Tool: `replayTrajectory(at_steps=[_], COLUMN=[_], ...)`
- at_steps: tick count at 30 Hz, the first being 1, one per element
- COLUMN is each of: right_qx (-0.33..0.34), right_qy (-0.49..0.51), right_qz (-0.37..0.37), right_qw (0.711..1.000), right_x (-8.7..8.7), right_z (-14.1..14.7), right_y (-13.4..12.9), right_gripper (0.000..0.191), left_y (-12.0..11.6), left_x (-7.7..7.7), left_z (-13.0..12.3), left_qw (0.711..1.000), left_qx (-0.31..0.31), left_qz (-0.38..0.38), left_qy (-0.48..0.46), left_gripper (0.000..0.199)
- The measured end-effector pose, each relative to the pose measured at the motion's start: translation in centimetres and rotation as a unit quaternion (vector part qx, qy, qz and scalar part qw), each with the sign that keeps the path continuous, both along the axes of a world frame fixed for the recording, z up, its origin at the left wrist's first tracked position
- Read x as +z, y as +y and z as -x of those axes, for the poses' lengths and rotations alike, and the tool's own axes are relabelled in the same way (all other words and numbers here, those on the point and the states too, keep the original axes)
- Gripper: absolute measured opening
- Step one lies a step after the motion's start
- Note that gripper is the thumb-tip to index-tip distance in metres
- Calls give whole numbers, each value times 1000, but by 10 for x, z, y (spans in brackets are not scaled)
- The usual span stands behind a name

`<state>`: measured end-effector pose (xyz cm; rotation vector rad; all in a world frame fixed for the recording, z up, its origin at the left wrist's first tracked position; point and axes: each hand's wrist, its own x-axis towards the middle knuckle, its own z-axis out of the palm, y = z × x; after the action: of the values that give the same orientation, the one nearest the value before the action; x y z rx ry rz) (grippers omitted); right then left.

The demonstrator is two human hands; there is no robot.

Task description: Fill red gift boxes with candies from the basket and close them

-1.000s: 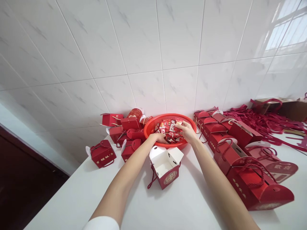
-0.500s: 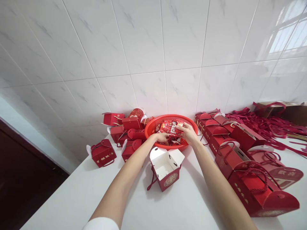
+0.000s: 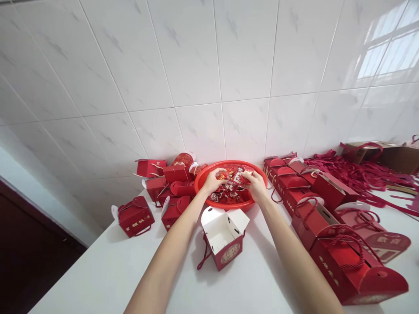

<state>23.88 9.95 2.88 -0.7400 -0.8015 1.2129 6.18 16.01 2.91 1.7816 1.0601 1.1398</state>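
My left hand (image 3: 212, 181) is over the left side of a red plastic basket (image 3: 200, 179), its fingers closed on a small red-wrapped candy (image 3: 223, 175). At the basket's right side, my right hand (image 3: 257, 186) pinches a red packet with white lettering (image 3: 240, 175). Between the hands, many small wrapped sweets (image 3: 227, 194) lie in the basket. Just in front of it stands a red gift box (image 3: 230, 253), lid flaps up, showing a bare white inside and a red cord handle.
Several closed red boxes (image 3: 135, 216) sit to the left, some stacked near the tiled wall (image 3: 196, 65). Rows of red boxes (image 3: 343, 270) line the right. Behind them lie a heap of dark red ribbons (image 3: 340, 172) and a cardboard box (image 3: 399, 157).
My left hand has come up out of the sweets with a red-wrapped candy. My right hand still holds the packet, slightly lower in view. The view has shifted a little.
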Motion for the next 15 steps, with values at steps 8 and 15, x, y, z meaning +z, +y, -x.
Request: replayTrajectory(at_steps=[8,15], right_qx=[9,3], right_qy=[-4,-9], right_qz=[22,19], right_qw=[1000,1000], right_x=[3,3], right_z=[2,2], right_y=[-4,-3], right_gripper=[37,33], left_y=[6,12], left_x=[-5,-17], left_z=[2,2], left_qw=[997,996], left_qx=[54,59], left_qz=[-55,-37], left_qy=[8,59], left_gripper=[33,44])
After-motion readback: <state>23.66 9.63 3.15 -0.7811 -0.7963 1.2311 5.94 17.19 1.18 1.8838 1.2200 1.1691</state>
